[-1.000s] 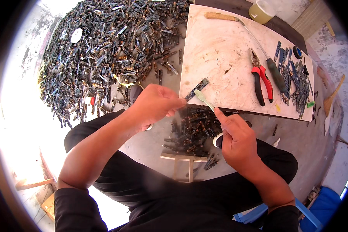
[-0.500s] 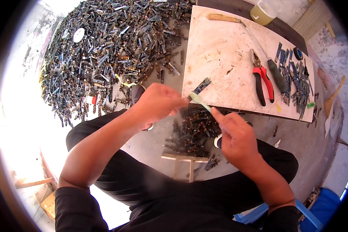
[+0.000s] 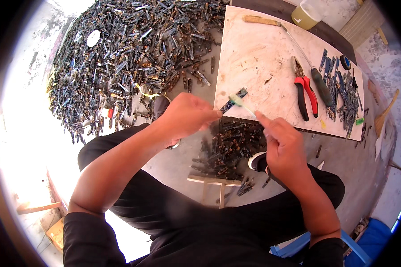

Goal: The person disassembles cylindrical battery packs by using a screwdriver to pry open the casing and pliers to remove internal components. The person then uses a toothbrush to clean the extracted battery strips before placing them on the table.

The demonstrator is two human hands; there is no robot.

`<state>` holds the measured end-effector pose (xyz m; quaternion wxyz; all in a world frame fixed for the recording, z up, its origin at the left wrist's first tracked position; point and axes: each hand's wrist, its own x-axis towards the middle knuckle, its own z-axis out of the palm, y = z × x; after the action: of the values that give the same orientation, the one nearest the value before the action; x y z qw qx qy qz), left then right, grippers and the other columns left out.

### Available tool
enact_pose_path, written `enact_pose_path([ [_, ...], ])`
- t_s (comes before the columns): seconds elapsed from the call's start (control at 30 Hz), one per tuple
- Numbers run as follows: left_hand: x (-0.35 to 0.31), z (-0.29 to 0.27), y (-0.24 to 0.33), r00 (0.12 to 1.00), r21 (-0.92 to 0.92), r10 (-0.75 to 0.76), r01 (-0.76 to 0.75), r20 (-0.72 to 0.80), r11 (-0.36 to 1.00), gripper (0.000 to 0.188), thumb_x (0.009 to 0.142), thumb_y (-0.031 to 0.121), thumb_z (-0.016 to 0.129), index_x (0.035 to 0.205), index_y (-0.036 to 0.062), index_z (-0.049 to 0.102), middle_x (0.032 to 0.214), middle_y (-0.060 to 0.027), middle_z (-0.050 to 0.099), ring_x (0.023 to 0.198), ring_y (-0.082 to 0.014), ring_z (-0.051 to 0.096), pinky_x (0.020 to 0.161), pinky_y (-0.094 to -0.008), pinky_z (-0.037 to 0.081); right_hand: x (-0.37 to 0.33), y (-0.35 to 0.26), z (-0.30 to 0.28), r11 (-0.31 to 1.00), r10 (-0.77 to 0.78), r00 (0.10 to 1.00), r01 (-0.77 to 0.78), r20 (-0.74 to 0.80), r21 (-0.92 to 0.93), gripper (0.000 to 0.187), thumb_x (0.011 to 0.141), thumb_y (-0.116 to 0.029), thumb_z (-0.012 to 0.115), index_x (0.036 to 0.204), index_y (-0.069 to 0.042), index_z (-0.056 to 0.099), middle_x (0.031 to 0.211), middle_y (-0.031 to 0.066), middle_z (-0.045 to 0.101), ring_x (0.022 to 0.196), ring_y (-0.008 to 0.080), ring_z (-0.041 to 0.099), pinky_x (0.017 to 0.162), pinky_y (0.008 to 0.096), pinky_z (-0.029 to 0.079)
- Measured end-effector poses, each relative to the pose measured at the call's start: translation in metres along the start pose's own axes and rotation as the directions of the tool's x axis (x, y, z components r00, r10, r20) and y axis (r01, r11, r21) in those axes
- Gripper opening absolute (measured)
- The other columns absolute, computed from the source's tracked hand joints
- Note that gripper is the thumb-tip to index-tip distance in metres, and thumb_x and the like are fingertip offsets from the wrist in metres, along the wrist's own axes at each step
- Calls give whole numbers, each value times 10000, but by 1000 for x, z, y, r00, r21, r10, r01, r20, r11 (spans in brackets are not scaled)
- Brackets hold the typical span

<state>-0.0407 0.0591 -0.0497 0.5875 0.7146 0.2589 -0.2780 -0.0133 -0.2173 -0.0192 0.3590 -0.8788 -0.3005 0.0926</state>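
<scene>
My left hand pinches the near end of a narrow dark strip, which looks like a small circuit board. The strip's far end rests over the near left corner area of a pale board. In my right hand is a pale green toothbrush, its forefinger stretched along the handle. The brush head lies across the strip, slightly smeared by motion. Beneath both hands, a smaller heap of dark strips covers the floor between my feet.
A large pile of similar strips spreads at the left. On the board are red-and-black pliers, a dark-handled screwdriver, a wooden-handled tool, loose strips and a tape roll. A yellowish tub stands behind.
The toothbrush head has slid along the strip toward its far end, and my right hand has shifted slightly right. My left hand keeps its pinch. The whole view has shifted a little.
</scene>
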Motion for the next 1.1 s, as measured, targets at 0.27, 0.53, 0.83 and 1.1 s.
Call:
enact_pose_path([
  [0.27,-2,2,6,999,26,-38,38,-20,999,200,930,182,821,824,20,775,726,-12,684,665,-78,608,620,-234,446,-2,-3,2,999,15,998,-19,67,51,577,853,117,596,1385,-69,719,889,154,605,820,377,649,740,434,541],
  [0.53,1,2,4,999,19,-34,34,-22,999,219,925,194,826,808,19,768,714,-10,677,659,-79,603,620,-236,443,1,7,4,1000,11,998,-9,-69,20,522,897,130,586,1375,-30,724,858,162,597,745,321,618,711,370,514],
  [0.83,0,1,3,1000,47,-8,8,-13,999,224,933,205,822,812,24,769,719,-12,682,659,-83,606,616,-241,443,-7,0,12,998,62,995,-59,-81,35,565,877,141,593,1398,-43,711,877,170,600,784,349,635,741,395,531],
  [1.1,1,3,0,999,23,9,-8,-32,1000,214,939,195,821,834,13,778,730,-22,691,668,-89,610,622,-247,452,-10,-1,16,999,20,996,-16,-91,46,476,942,136,579,1370,-14,720,857,162,601,722,290,611,696,338,513],
])
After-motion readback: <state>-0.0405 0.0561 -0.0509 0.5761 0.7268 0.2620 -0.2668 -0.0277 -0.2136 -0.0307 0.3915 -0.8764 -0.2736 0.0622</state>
